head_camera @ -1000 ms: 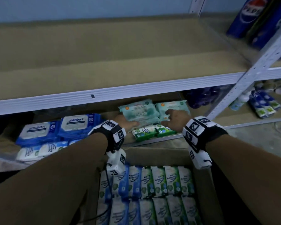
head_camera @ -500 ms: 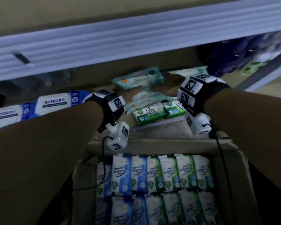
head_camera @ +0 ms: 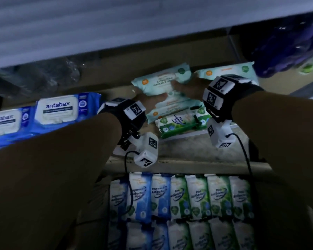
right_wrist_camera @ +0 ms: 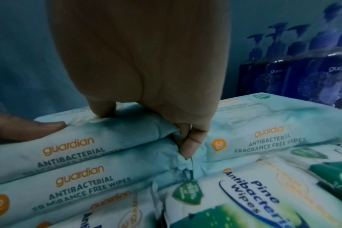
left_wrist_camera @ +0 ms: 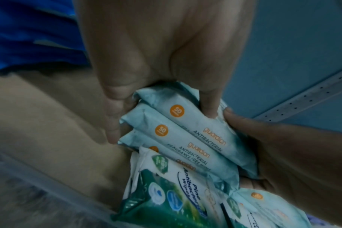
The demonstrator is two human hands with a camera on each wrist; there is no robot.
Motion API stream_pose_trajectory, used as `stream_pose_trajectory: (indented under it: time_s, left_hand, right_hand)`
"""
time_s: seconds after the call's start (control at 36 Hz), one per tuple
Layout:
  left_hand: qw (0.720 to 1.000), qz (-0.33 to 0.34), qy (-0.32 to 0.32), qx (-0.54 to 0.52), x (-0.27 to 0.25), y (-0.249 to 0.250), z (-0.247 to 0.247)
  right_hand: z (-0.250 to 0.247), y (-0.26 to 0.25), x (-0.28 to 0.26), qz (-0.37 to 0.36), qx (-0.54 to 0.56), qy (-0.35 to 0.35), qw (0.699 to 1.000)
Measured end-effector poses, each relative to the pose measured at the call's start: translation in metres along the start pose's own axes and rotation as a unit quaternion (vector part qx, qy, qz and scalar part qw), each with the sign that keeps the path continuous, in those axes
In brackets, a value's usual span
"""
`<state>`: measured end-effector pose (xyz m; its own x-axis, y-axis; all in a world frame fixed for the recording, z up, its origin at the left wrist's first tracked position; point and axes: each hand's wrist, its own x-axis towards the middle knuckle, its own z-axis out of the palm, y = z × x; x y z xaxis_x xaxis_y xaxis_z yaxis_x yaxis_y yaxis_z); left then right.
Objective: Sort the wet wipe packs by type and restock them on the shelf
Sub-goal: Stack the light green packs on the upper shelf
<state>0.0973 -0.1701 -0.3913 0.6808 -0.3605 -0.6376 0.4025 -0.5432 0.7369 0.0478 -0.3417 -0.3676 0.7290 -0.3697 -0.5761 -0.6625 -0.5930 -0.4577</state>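
Shelf (head_camera: 179,139): lower board, carries all packs.
Box (head_camera: 278,179): below the shelf, holds rows of blue and green packs.
Antabax packs (head_camera: 58,112): on the shelf, at left.
Pale guardian packs (head_camera: 163,82): stacked at shelf middle, behind the green pine pack (head_camera: 179,123).
Left hand (head_camera: 148,100): fingers curled around the stack's left end.
Right hand (head_camera: 186,89): fingers curled around its right end.
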Motion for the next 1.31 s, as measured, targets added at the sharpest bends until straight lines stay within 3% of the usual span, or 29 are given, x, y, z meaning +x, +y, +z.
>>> stream_pose_trajectory:
  time_s: [0.11, 0.19, 0.31, 0.39, 0.56, 0.78, 0.89, 1.0, 1.31]
  left_hand:
    - [0.999, -0.01, -0.008, -0.033, 0.037, -0.029, -0.006]
    - [0.997, -0.036, -0.031, -0.056, 0.028, -0.026, -0.009]
    - [0.997, -0.018, -0.004, -0.078, 0.016, -0.019, -0.01]
    - [0.997, -0.022, -0.001, -0.075, -0.014, 0.003, -0.005]
    - [0.993, 0.059, 0.04, -0.097, -0.02, 0.006, -0.013]
    - [0.988, 0.084, 0.045, -0.123, -0.041, 0.016, -0.027]
    - [0.991, 0.065, 0.025, -0.111, -0.072, 0.018, -0.03]
    - [0.994, 0.066, -0.014, -0.091, -0.138, 0.036, -0.019]
    - [0.985, 0.1, -0.103, -0.101, -0.268, 0.053, -0.004]
  right_hand:
    - [0.003, 0.002, 0.011, -0.007, 0.021, -0.025, 0.999]
    - [0.001, -0.002, 0.004, 0.0, 0.026, -0.03, 0.999]
    - [0.004, 0.008, 0.018, 0.006, 0.071, -0.003, 0.997]
    - [-0.004, -0.001, -0.002, -0.009, 0.086, 0.016, 0.996]
    - [-0.012, -0.003, -0.006, -0.037, 0.107, 0.019, 0.993]
    - [-0.043, -0.025, -0.065, -0.084, 0.136, 0.034, 0.986]
    - [-0.049, -0.03, -0.112, -0.082, 0.111, 0.036, 0.99]
    - [-0.057, -0.013, -0.157, -0.071, 0.124, 0.045, 0.989]
    - [-0.062, 0.029, -0.288, -0.015, 0.289, 0.078, 0.954]
